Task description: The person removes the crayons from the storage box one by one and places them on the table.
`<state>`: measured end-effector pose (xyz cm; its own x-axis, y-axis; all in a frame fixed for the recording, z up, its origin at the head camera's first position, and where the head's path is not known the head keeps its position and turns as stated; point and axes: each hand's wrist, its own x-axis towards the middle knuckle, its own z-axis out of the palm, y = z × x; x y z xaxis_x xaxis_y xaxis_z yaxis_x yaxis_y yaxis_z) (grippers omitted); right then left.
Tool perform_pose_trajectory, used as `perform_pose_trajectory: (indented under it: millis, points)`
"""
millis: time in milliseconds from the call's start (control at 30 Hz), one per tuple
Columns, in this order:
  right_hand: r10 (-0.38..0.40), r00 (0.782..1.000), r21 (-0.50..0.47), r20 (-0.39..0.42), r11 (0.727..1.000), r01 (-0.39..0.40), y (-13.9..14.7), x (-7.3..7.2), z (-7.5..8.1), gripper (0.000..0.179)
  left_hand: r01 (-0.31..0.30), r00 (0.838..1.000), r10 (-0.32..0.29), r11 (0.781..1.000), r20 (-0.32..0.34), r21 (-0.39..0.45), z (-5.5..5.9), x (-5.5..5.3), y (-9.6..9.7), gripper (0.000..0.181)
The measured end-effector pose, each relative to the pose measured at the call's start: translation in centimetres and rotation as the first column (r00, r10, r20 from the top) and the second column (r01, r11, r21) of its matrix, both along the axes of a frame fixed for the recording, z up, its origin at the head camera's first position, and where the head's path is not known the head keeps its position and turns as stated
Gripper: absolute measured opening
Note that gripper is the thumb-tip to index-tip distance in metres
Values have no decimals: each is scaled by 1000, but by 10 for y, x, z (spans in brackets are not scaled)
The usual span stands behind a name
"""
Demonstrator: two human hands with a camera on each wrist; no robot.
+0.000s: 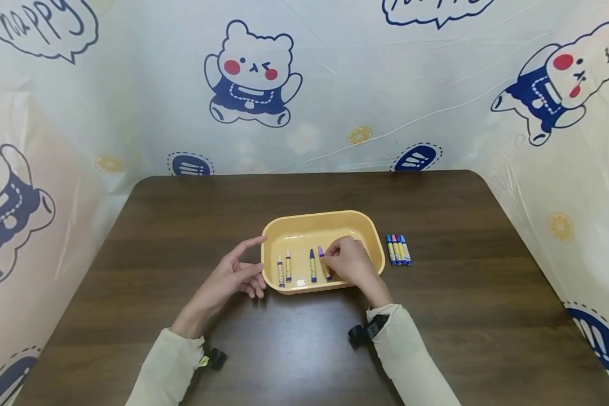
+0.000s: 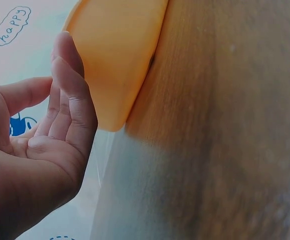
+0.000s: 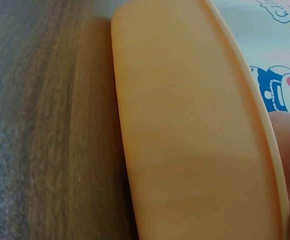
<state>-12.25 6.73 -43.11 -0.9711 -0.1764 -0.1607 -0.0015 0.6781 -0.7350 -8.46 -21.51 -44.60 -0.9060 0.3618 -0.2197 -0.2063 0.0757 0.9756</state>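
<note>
Beside the yellow tray (image 1: 309, 232) lie four crayons (image 1: 398, 250).

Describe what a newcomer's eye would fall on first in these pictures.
Probably the yellow tray, bright against the dark table, with the left hand at its left edge. Inside it, the right hand pinches a purple-tipped crayon. On the sheet behind, a winking bear stands out.

Dark wood-grain table (image 1: 198, 208), pale sheeting (image 1: 335, 84) behind — blue-clad bears (image 1: 248, 100), citrus slices (image 1: 360, 135) — soft glare (image 1: 294, 335)
</note>
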Motion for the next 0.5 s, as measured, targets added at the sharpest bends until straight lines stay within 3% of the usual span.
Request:
perform_pose_trajectory:
  millis: [133, 300, 500]
  points:
    - [-10, 999, -60, 30, 998, 11, 3, -1, 2, 10, 2, 1000, -2, 1000, 0, 1, 1, -1, 0, 61]
    - [-54, 999, -125, 6, 991, 55, 5, 2, 6, 9, -7, 1000, 7, 1000, 12, -3, 0, -2, 0, 62]
    - [-136, 991, -243, -9, 961, 130, 13, 11, 11, 9, -1, 1000, 1, 1000, 20, -7, -2, -1, -3, 62]
